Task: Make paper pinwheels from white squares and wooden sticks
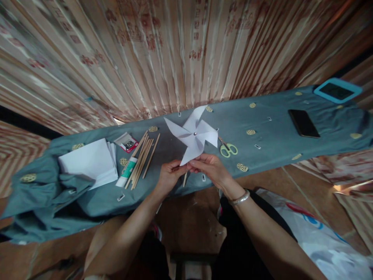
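A white paper pinwheel (190, 126) with a small shiny pin at its centre is held up over the cloth-covered table. My left hand (171, 175) pinches near its lowest blade, fingers closed. Fingertips of my right hand (208, 166) meet the left ones there, also closed at the pinwheel's lower edge. Below the hands a short length of wooden stick (185, 179) shows; whether it joins the pinwheel is hidden. Scissors with green handles (228, 150) lie just right of the pinwheel, their blades partly covered by it.
On the green tablecloth (274, 140), a stack of white paper (89, 161), a glue stick (127, 172), several wooden sticks (142, 163) and a small box of pins (128, 143) lie left. A black phone (303, 123) and blue-framed tablet (338, 90) lie right. A curtain (180, 58) hangs behind.
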Motion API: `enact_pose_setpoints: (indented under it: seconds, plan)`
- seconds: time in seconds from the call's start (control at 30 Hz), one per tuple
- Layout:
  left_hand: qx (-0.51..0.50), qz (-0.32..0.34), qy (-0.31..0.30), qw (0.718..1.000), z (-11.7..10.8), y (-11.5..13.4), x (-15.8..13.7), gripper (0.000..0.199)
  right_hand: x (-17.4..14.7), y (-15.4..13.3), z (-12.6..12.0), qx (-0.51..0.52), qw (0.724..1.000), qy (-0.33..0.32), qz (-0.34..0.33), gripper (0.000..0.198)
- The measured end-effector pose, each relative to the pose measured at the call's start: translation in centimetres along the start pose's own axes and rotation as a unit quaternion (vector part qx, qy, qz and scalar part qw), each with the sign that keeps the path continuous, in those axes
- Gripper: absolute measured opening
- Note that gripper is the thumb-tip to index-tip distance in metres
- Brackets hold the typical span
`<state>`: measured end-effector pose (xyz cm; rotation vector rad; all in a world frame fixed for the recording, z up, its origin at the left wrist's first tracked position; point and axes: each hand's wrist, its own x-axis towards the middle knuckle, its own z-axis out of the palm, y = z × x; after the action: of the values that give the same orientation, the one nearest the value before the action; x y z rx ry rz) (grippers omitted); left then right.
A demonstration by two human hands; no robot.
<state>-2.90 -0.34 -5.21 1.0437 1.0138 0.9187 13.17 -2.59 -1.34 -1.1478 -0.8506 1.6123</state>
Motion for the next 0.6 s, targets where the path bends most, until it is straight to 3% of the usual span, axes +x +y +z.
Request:
enact_pose_setpoints:
  seconds: [0.17,0.27,0.33,0.4,0.6]
  plan:
    - [0.000,0.003,0.018,1.000,-0.4,-0.2,0.0,0.034,-0.9,-2.4,-2.2,-0.068,0.996,-0.041,-0.034,0.036]
    - [0.000,-0.004,0.017,1.000,-0.7,-0.1,0.0,0.035,-1.3,-4.0,-5.1,-0.063,0.991,0.062,-0.099,0.033]
    - [0.000,-0.012,0.008,1.000,-0.8,-0.1,-0.1,0.036,-1.0,-4.4,-6.8,-0.045,0.972,0.159,-0.166,0.031]
    - [0.004,-0.020,0.001,1.000,-0.8,-0.2,-0.2,0.037,-0.3,-4.3,-7.7,-0.059,0.952,0.212,-0.212,0.034]
    - [0.011,-0.029,-0.002,1.000,-0.6,-0.4,0.1,0.040,0.9,-3.2,-6.8,-0.084,0.969,0.174,-0.151,0.042]
